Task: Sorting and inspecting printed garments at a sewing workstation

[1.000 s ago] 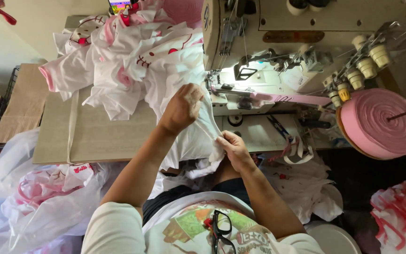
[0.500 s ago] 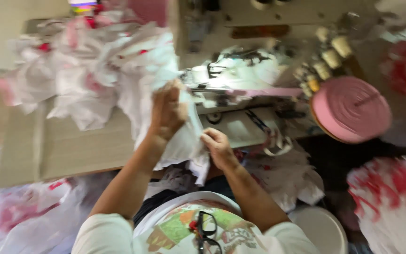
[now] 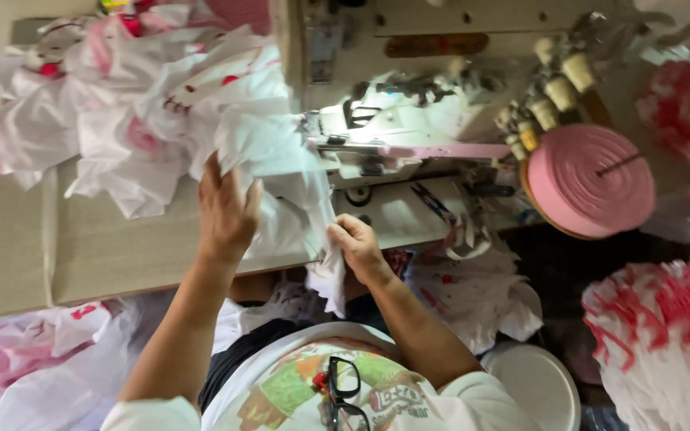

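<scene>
My left hand lies spread on a white fabric piece at the sewing table's edge, fingers apart and pressing the cloth. My right hand pinches the lower edge of the same white fabric just below the sewing machine. The cloth runs up toward the machine's lit needle area. A heap of white and pink printed garments is piled on the table to the left of my hands.
A big roll of pink tape hangs right of the machine, beside several thread cones. More cut pieces lie at the lower left and right. Black glasses hang on my shirt. A white bucket stands below.
My left hand has opened from a raised fist grip to a flat spread on the fabric. The right hand stayed pinching the cloth's lower edge. The view shifted rightward.
</scene>
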